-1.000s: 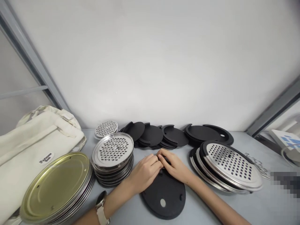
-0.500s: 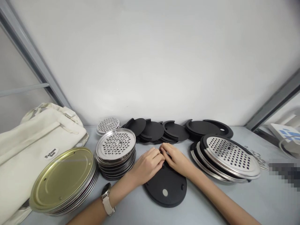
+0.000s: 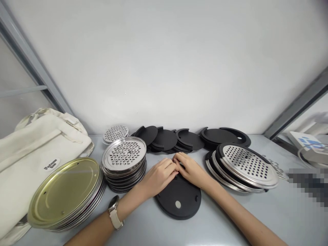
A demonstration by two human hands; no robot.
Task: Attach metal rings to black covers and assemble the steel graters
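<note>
Single head-worn view, looking forward and down over the person's forearms, left hand and right hand fairly near at lower centre, grey tabletop beneath, white wall facing the camera.

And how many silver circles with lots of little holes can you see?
3: a small disc at back left, a bigger disc atop the stack before it, a third disc topping the pile at right. More may hide underneath.

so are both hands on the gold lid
No, the left hand and right hand meet at the far edge of the black disc, with the gold lid off to the left.
</note>
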